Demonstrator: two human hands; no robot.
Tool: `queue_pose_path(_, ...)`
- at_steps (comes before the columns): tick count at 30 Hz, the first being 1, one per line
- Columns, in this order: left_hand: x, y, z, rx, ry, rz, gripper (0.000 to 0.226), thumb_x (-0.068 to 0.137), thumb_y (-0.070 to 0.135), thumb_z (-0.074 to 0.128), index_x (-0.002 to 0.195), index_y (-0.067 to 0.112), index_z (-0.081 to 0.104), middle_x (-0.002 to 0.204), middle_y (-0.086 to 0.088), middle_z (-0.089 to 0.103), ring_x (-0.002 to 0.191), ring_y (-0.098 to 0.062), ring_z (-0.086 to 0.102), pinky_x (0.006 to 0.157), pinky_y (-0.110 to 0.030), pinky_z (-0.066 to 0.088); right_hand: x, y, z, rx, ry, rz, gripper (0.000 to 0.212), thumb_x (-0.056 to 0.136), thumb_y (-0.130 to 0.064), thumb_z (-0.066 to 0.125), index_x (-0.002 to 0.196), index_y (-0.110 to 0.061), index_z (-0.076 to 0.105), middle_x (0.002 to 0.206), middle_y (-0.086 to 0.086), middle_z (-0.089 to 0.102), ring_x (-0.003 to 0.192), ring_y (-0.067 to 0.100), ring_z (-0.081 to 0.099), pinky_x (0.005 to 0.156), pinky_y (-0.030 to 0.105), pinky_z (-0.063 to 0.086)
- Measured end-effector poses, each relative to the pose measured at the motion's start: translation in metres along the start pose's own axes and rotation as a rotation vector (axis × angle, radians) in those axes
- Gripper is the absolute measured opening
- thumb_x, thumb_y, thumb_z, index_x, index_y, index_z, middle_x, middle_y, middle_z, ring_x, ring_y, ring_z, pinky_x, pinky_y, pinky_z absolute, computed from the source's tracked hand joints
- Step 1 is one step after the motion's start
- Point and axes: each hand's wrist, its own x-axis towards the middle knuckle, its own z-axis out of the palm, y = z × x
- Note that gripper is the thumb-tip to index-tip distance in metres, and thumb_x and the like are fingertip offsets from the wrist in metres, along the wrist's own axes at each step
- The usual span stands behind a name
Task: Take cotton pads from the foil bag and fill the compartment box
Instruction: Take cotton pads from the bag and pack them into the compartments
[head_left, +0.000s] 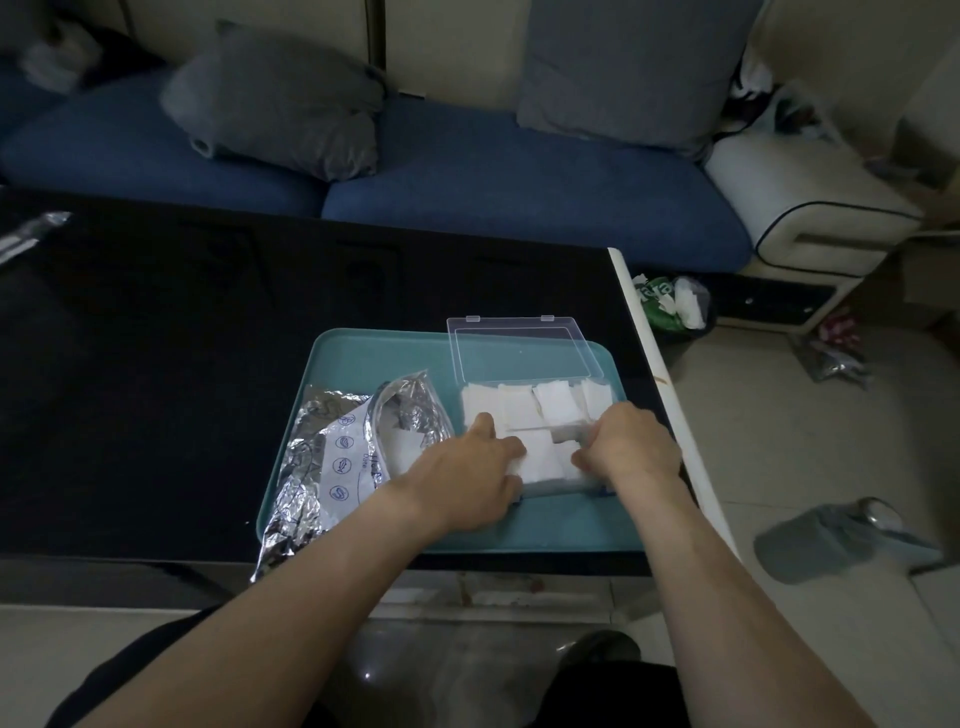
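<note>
Your two forearms reach forward from the bottom of the view onto the teal tray (363, 358) at the near right corner of the black table (156, 338). Your left hand (470, 480) lies palm-down at the near left corner of the clear compartment box (540, 441), its fingers bent over the box's edge and touching the white cotton pads (537, 457) in the near row; whether it pinches a pad, you cannot tell from this view. Your right hand (631, 444) sits at the box's right side with its fingers curled down over the pads and the box wall; what they grip, if anything, cannot be told.

The box stands on the right half of the tray, its far row of compartments showing white pads, its transparent lid (522, 353) tilted open away from you.

Just left of your left hand the crumpled foil bag (332, 457) lies over the tray's left part, its mouth open toward the box, with white pads visible inside.

Farther off, a blue sofa (467, 171) with two grey cushions (280, 104) runs behind the table, and a small bin with a green liner (670, 306) stands on the floor to the right.
</note>
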Motion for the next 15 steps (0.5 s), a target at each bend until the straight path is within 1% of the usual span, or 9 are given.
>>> queue_pose_path(3,0.001,-0.002,-0.004,-0.092,0.101,-0.001,0.039,0.097,0.032,0.050,0.132,0.016,0.054,0.123,-0.012,0.046,0.100,-0.036,0.062,0.089,-0.044,0.051,0.000,-0.001,-0.008,-0.007,-0.088,0.054,0.037,0.075,-0.025,0.084,0.089,-0.013,0.052,0.078,0.002,0.056,0.063,0.017,0.054,0.060,0.028,0.044)
queue_pose_path(5,0.001,-0.005,-0.010,-0.168,0.215,0.000,0.035,0.098,0.031,0.052,0.129,0.015,0.058,0.119,-0.009,0.051,0.094,-0.028,0.064,0.087,-0.037,0.051,-0.002,-0.004,-0.010,0.008,-0.163,0.084,0.040,0.075,-0.026,0.085,0.084,-0.014,0.048,0.077,0.002,0.054,0.059,0.015,0.052,0.053,0.025,0.041)
queue_pose_path(7,-0.001,-0.009,-0.019,-0.228,0.345,0.001,0.029,0.097,0.030,0.055,0.120,0.015,0.063,0.109,-0.005,0.056,0.084,-0.020,0.063,0.078,-0.026,0.047,-0.002,-0.005,-0.010,0.011,-0.196,0.096,0.043,0.074,-0.028,0.087,0.085,-0.015,0.048,0.077,0.001,0.053,0.058,0.015,0.051,0.049,0.026,0.038)
queue_pose_path(9,-0.006,-0.014,-0.029,-0.281,0.487,-0.016,0.019,0.096,0.025,0.057,0.107,0.015,0.069,0.098,-0.002,0.061,0.078,-0.014,0.058,0.071,-0.023,0.042,-0.002,-0.007,-0.009,0.003,-0.177,0.083,0.048,0.070,-0.030,0.090,0.084,-0.016,0.048,0.074,0.001,0.052,0.058,0.015,0.048,0.052,0.026,0.039)
queue_pose_path(11,-0.012,-0.022,-0.037,-0.323,0.621,-0.052,0.015,0.094,0.020,0.058,0.096,0.014,0.071,0.089,0.000,0.064,0.074,-0.013,0.058,0.070,-0.027,0.047,-0.004,-0.008,-0.009,-0.016,-0.157,0.074,0.050,0.067,-0.030,0.092,0.082,-0.016,0.046,0.073,0.000,0.051,0.058,0.016,0.047,0.058,0.029,0.043)
queue_pose_path(13,-0.019,-0.031,-0.045,-0.327,0.729,-0.096,0.014,0.093,0.019,0.059,0.091,0.013,0.071,0.084,0.001,0.065,0.070,-0.014,0.061,0.069,-0.033,0.051,-0.005,-0.007,-0.012,-0.037,-0.156,0.077,0.051,0.067,-0.030,0.092,0.079,-0.015,0.044,0.074,0.001,0.052,0.060,0.017,0.049,0.059,0.029,0.044)
queue_pose_path(14,-0.022,-0.036,-0.049,-0.313,0.780,-0.115,0.013,0.092,0.019,0.060,0.089,0.013,0.071,0.082,0.001,0.064,0.069,-0.015,0.061,0.068,-0.035,0.053,-0.005,-0.006,-0.016,-0.046,-0.139,0.074,0.049,0.067,-0.030,0.091,0.081,-0.015,0.046,0.076,0.001,0.053,0.062,0.018,0.051,0.059,0.029,0.044)
queue_pose_path(15,-0.025,-0.041,-0.053,-0.294,0.816,-0.136,0.013,0.092,0.021,0.060,0.088,0.014,0.070,0.082,0.002,0.062,0.070,-0.017,0.062,0.067,-0.037,0.053,-0.005,-0.005,-0.020,-0.036,-0.085,0.057,0.044,0.068,-0.029,0.089,0.085,-0.014,0.051,0.079,0.000,0.055,0.066,0.019,0.054,0.061,0.028,0.044)
